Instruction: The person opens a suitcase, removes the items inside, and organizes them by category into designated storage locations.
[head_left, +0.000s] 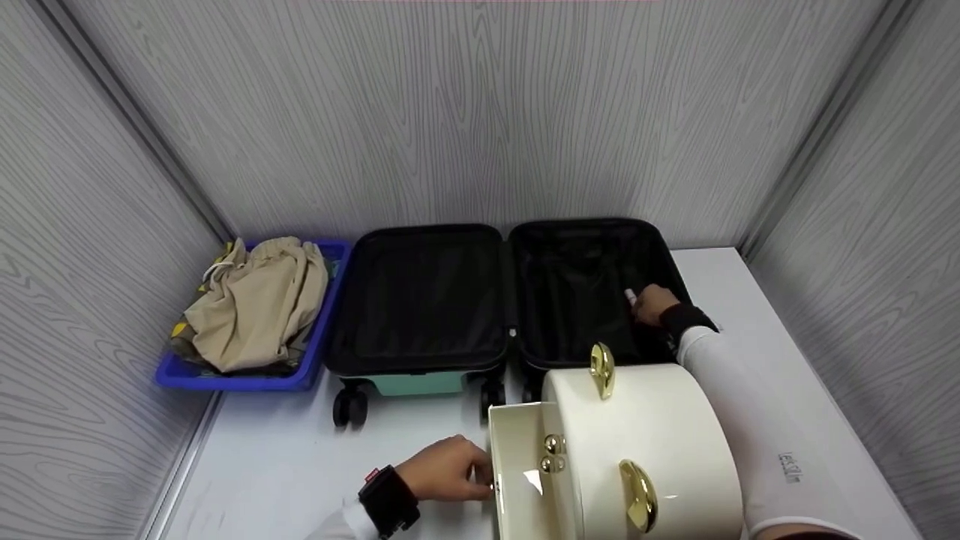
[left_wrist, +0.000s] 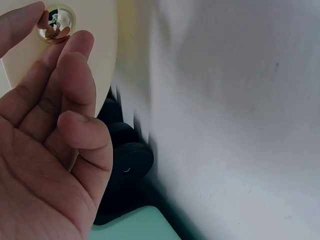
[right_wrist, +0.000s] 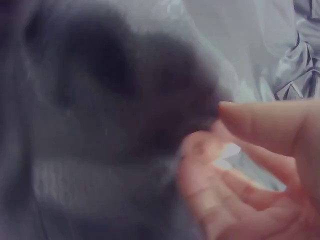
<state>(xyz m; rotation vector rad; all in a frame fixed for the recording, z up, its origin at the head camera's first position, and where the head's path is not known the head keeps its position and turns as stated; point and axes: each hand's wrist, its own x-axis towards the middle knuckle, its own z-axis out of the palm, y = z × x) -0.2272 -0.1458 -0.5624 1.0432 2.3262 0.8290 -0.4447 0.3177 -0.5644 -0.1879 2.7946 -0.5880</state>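
Observation:
At the front stands a rounded cream case (head_left: 679, 431) with gold fittings, its drawer (head_left: 517, 442) pulled out on the left. My left hand (head_left: 444, 471) is at the drawer's front; in the left wrist view its thumb and fingertips pinch a round gold knob (left_wrist: 61, 20). Over the right half of an open black-lined suitcase (head_left: 570, 296), my right hand (head_left: 652, 304) holds a small white tube (head_left: 630, 296), mostly hidden by the fingers. The right wrist view is blurred, with a pale shiny piece (right_wrist: 252, 170) showing between the fingers.
A blue basket (head_left: 324, 330) at the left holds beige drawstring trousers (head_left: 255, 307) on top of other cloth. The suitcase's left half (head_left: 427, 300) lies open, with black wheels (head_left: 350, 405) toward the front. Grey wood-grain walls (head_left: 465, 112) enclose the white table (head_left: 285, 457).

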